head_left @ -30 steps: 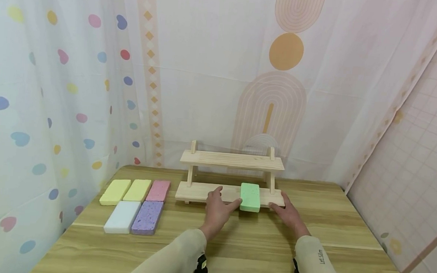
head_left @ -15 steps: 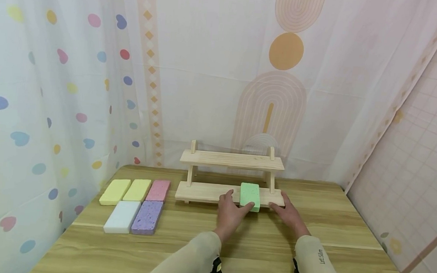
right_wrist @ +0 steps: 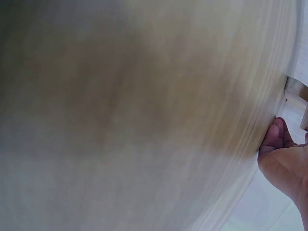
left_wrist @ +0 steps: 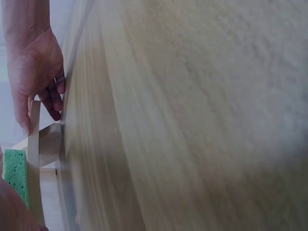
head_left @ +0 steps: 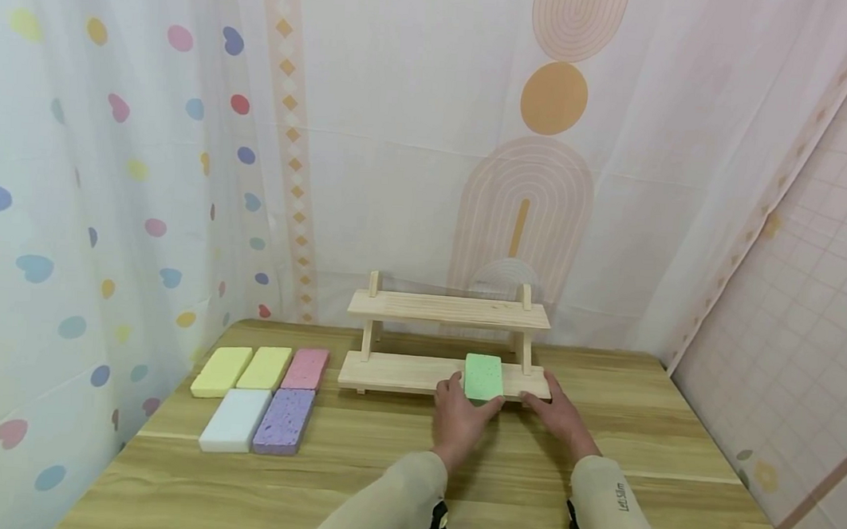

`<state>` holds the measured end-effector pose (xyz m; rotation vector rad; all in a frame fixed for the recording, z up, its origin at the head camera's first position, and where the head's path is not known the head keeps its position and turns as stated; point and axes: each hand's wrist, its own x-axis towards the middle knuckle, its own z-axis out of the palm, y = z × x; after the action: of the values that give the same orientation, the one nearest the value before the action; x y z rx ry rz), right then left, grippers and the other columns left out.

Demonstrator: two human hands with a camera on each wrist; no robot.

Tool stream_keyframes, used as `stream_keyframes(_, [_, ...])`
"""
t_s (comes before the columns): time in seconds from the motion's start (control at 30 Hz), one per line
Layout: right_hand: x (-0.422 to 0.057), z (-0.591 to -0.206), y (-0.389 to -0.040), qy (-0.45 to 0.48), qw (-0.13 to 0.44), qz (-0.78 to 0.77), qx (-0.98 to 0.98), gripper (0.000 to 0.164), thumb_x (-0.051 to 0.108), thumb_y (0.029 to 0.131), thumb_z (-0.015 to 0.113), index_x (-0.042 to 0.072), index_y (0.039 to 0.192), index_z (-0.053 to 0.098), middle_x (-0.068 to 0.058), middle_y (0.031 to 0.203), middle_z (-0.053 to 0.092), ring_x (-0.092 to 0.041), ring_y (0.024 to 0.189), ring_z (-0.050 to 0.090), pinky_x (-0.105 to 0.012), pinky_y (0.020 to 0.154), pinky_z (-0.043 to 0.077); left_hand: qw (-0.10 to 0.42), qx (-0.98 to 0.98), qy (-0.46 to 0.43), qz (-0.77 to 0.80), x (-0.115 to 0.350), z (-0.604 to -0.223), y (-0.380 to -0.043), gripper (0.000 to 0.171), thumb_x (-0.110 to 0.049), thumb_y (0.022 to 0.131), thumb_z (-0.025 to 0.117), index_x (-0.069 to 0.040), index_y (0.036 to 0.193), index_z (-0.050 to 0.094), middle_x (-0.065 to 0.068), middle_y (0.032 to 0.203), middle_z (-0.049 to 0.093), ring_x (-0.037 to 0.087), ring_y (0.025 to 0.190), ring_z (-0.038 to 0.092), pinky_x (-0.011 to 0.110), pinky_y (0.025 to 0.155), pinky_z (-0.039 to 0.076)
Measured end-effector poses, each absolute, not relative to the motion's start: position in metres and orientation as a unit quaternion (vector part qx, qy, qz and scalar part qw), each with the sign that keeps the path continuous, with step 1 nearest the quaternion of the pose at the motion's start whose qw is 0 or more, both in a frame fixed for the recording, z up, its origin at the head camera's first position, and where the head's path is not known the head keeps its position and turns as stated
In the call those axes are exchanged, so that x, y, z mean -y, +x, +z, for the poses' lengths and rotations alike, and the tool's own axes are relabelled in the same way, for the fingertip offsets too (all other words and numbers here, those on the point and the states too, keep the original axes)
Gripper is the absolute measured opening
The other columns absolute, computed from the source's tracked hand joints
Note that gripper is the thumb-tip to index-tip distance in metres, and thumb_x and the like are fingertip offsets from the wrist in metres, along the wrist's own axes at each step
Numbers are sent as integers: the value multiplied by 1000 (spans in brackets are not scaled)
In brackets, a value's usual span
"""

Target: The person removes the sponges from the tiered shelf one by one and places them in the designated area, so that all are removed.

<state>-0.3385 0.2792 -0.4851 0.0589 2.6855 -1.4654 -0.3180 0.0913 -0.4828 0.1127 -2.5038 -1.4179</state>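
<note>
A light green sponge (head_left: 483, 375) lies on the lower board of a two-tier wooden shelf (head_left: 396, 370), right of its middle. My left hand (head_left: 458, 422) is at the sponge's front left corner, thumb along the front edge and forefinger beside the left side. At the right end of that board, my right hand (head_left: 559, 415) holds on. The left wrist view shows this right hand (left_wrist: 36, 67) with its thumb on the board and its other fingers beneath. There the green sponge (left_wrist: 16, 171) is partly covered by my left hand (left_wrist: 12, 209).
Left of the shelf lie two yellow sponges (head_left: 221, 371), a pink sponge (head_left: 305, 368), a white sponge (head_left: 236, 420) and a purple sponge (head_left: 283, 422), close together on the wooden table (head_left: 526, 502). A patterned curtain (head_left: 399, 175) hangs behind the shelf.
My left hand has moved right, from left of the green sponge to its front edge, and the sponge's front now sits slightly farther back. My right hand has stayed put.
</note>
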Motion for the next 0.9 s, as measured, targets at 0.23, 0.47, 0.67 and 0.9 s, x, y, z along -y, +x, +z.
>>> stream_keyframes(0.23, [-281, -488, -341, 18, 37, -479, -877, 89, 47, 99, 55, 8, 159, 2, -28, 160, 11, -49, 145, 11, -64, 113, 14, 148, 867, 45, -475, -96, -486, -319, 86, -46, 74, 86, 1, 136, 50, 20, 124, 49, 33, 107, 53, 48, 87, 48])
stream_keyframes(0.47, [-281, -490, -341, 15, 34, -487, -873, 89, 46, 99, 55, 6, 159, 2, -29, 160, 12, -49, 144, 11, -64, 113, 14, 152, 873, 48, -460, -100, -487, -321, 85, -48, 72, 86, 0, 133, 52, 17, 120, 50, 30, 103, 52, 46, 82, 48])
stream_keyframes(0.67, [-280, -491, -341, 14, 30, -487, -873, 87, 44, 100, 55, 6, 159, 5, -29, 159, 14, -49, 144, 12, -63, 113, 14, 157, 877, 55, -450, -102, -487, -321, 85, -48, 71, 87, 0, 132, 52, 17, 119, 49, 31, 102, 52, 46, 81, 48])
stream_keyframes(0.9, [-282, -490, -342, 9, 26, -482, -876, 86, 43, 100, 55, 6, 159, 4, -29, 159, 15, -48, 144, 13, -63, 113, 15, 158, 881, 52, -442, -104, -487, -322, 88, -49, 70, 87, 2, 133, 51, 19, 121, 49, 32, 105, 52, 48, 83, 49])
